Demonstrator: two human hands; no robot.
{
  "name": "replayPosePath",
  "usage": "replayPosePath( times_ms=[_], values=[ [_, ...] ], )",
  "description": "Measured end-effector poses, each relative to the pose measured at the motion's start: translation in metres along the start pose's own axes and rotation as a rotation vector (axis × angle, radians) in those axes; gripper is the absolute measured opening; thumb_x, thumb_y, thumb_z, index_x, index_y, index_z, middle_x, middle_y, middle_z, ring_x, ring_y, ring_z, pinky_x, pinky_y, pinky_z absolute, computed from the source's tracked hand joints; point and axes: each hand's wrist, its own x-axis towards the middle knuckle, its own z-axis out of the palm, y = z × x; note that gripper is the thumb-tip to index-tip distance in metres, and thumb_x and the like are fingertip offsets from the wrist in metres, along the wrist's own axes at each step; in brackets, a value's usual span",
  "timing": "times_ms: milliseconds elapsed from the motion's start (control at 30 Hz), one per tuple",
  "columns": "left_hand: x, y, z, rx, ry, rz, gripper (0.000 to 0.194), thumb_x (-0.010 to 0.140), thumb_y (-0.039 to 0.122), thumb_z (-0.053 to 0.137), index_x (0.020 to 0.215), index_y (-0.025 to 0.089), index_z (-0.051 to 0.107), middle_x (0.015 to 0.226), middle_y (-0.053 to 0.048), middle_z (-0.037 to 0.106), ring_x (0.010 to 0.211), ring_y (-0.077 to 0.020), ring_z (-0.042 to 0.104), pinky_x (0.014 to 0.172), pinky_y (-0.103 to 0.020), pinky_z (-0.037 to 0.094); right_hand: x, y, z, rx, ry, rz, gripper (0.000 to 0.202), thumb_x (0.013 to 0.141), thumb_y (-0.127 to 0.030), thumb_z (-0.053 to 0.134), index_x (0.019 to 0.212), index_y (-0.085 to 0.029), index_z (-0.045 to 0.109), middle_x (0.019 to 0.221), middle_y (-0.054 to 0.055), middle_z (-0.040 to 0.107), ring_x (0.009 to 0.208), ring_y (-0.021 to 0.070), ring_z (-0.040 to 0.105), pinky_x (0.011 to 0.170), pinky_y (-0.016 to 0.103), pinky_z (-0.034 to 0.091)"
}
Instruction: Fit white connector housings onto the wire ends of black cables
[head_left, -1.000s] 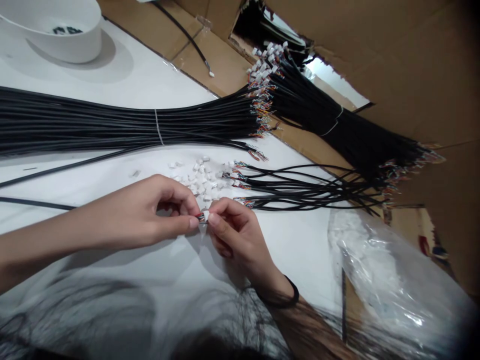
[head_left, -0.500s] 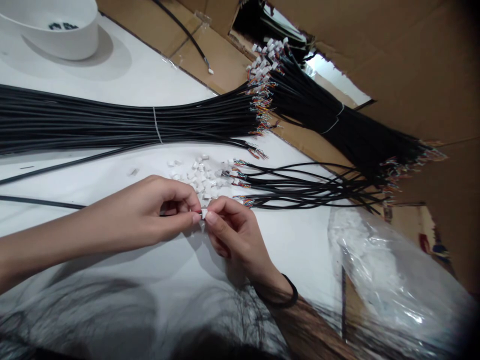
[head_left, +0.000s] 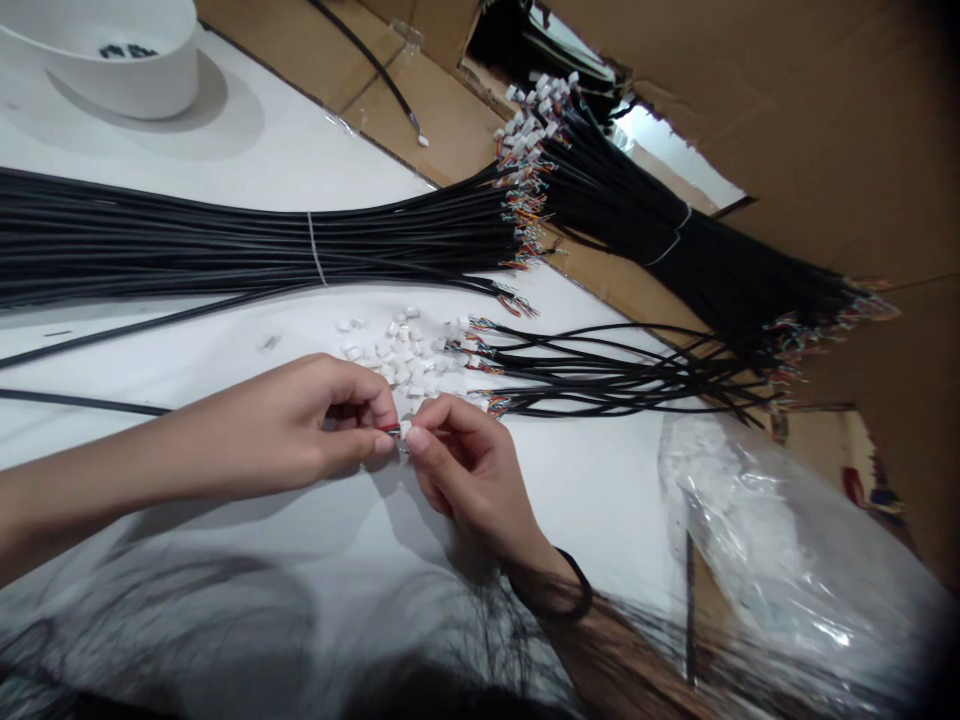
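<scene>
Between finger and thumb, my left hand (head_left: 322, 420) pinches the end of a black cable (head_left: 82, 402), whose thin red and dark wires (head_left: 390, 430) stick out past the fingertips. My right hand (head_left: 472, 465) is closed on a small white connector housing (head_left: 405, 429), held right at those wire ends. How far the wires sit inside the housing is too small to tell. Just beyond the fingertips lies a scattered pile of loose white connector housings (head_left: 405, 350). Beside it, short black cables (head_left: 600, 372) carry white housings at their near ends.
A tied bundle of black cables (head_left: 225, 245) stretches across the white table (head_left: 262, 180). Another tied bundle (head_left: 660, 215) leans by the cardboard wall (head_left: 825, 130). At the upper left stands a white bowl (head_left: 142, 90) with small dark pieces; a clear plastic bag (head_left: 780, 560) lies at right.
My left fingertips have drawn back slightly to the left, so more of the red and dark wires shows beside the white housing. The right hand has barely moved.
</scene>
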Motion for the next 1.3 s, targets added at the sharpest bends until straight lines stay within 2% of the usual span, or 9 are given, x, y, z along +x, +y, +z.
replayPosePath(
  times_ms=[100, 200, 300, 400, 467, 600, 700, 767, 1300],
  values=[
    [-0.001, -0.003, 0.002, 0.001, 0.016, 0.007, 0.015, 0.081, 0.028, 0.056, 0.073, 0.016, 0.06, 0.06, 0.003, 0.049, 0.055, -0.0091, 0.04, 0.047, -0.018, 0.03, -0.002, 0.003, 0.001, -0.118, 0.023, -0.08, 0.026, 0.088, -0.038, 0.064, 0.076, -0.019, 0.051, 0.056, -0.007, 0.04, 0.042, 0.0052, 0.034, 0.039, 0.02, 0.025],
    [-0.001, -0.006, 0.004, 0.007, 0.023, 0.004, 0.015, 0.082, 0.027, 0.057, 0.072, 0.017, 0.061, 0.059, 0.003, 0.05, 0.055, -0.0094, 0.042, 0.047, -0.019, 0.03, -0.004, 0.003, 0.002, -0.347, 0.046, -0.219, 0.019, 0.091, -0.029, 0.058, 0.077, -0.019, 0.051, 0.063, -0.004, 0.045, 0.047, 0.0067, 0.037, 0.043, 0.022, 0.028],
    [-0.001, -0.006, 0.006, 0.035, 0.022, -0.011, 0.015, 0.083, 0.027, 0.056, 0.074, 0.017, 0.063, 0.059, 0.003, 0.051, 0.055, -0.0097, 0.042, 0.047, -0.019, 0.03, -0.007, -0.002, 0.002, -0.591, 0.057, -0.366, 0.014, 0.089, -0.02, 0.057, 0.077, -0.018, 0.052, 0.066, -0.002, 0.048, 0.053, 0.009, 0.041, 0.049, 0.024, 0.031],
    [-0.001, -0.004, 0.006, 0.067, 0.027, -0.021, 0.015, 0.082, 0.027, 0.057, 0.074, 0.017, 0.063, 0.058, 0.003, 0.05, 0.054, -0.0096, 0.042, 0.047, -0.019, 0.029, -0.007, -0.005, 0.002, -0.705, 0.056, -0.438, 0.013, 0.087, -0.016, 0.056, 0.075, -0.018, 0.052, 0.066, -0.001, 0.049, 0.058, 0.0108, 0.044, 0.053, 0.025, 0.032],
    [-0.001, -0.003, 0.006, 0.061, 0.026, -0.02, 0.016, 0.083, 0.027, 0.057, 0.073, 0.016, 0.063, 0.058, 0.003, 0.05, 0.054, -0.0093, 0.042, 0.047, -0.019, 0.029, -0.006, -0.004, 0.001, -0.623, 0.038, -0.37, 0.014, 0.089, -0.019, 0.056, 0.075, -0.018, 0.052, 0.065, -0.002, 0.049, 0.056, 0.01, 0.043, 0.051, 0.024, 0.032],
    [-0.001, 0.0, 0.003, 0.009, 0.007, -0.02, 0.019, 0.082, 0.03, 0.058, 0.072, 0.016, 0.062, 0.055, 0.005, 0.046, 0.052, -0.008, 0.039, 0.045, -0.018, 0.028, -0.001, -0.001, -0.002, -0.215, -0.04, -0.097, 0.021, 0.091, -0.032, 0.059, 0.078, -0.018, 0.052, 0.056, -0.007, 0.041, 0.043, 0.0055, 0.036, 0.041, 0.02, 0.026],
    [-0.001, 0.002, 0.002, -0.002, -0.012, -0.026, 0.018, 0.081, 0.031, 0.059, 0.072, 0.016, 0.064, 0.053, 0.005, 0.044, 0.05, -0.0076, 0.037, 0.044, -0.018, 0.026, 0.001, -0.001, -0.004, -0.039, -0.075, 0.007, 0.024, 0.088, -0.036, 0.065, 0.078, -0.017, 0.054, 0.052, -0.009, 0.04, 0.038, 0.0034, 0.032, 0.037, 0.018, 0.024],
    [0.0, 0.001, 0.001, 0.003, -0.015, -0.019, 0.016, 0.08, 0.03, 0.06, 0.073, 0.016, 0.064, 0.057, 0.004, 0.049, 0.053, -0.0084, 0.041, 0.046, -0.019, 0.029, 0.002, -0.002, -0.005, 0.025, -0.091, 0.052, 0.027, 0.086, -0.038, 0.067, 0.076, -0.017, 0.054, 0.05, -0.009, 0.041, 0.036, 0.0031, 0.032, 0.035, 0.017, 0.024],
    [0.002, 0.0, 0.0, -0.058, -0.054, -0.049, 0.019, 0.079, 0.032, 0.065, 0.071, 0.016, 0.066, 0.056, 0.005, 0.045, 0.052, -0.0075, 0.036, 0.045, -0.018, 0.026, 0.004, -0.003, -0.006, 0.109, -0.106, 0.06, 0.023, 0.085, -0.033, 0.068, 0.075, -0.016, 0.056, 0.05, -0.009, 0.044, 0.037, 0.0028, 0.035, 0.035, 0.015, 0.026]
  ],
)
